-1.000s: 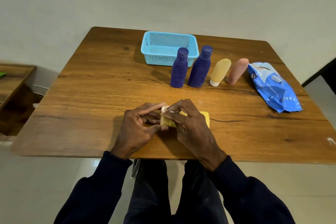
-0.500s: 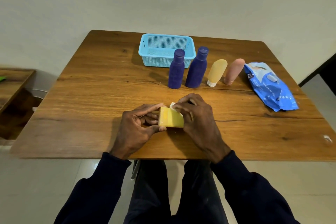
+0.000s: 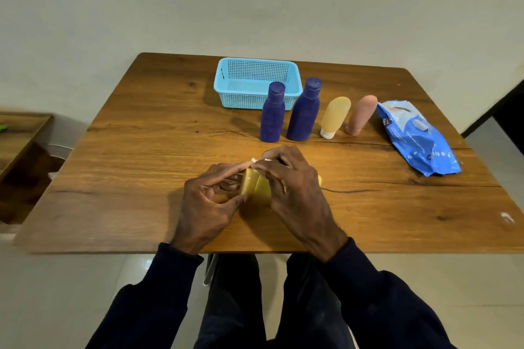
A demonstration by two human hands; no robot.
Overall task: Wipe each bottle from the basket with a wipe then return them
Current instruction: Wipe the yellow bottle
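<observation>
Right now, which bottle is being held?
The deep-yellow bottle, held by left hand and right hand; left blue bottle, right blue bottle, pale tube and pink tube stand untouched.

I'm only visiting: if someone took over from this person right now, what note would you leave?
Left hand grips one end of the yellow bottle at the front of the table. Right hand pinches a white wipe against it.
Two dark blue bottles, a yellow tube and a pink tube stand beside the basket; wipes pack at right.
Done: none returned; which are wiped, cannot tell.
Left: finish wiping, return all five.

Soft even light, wide-angle warping
</observation>
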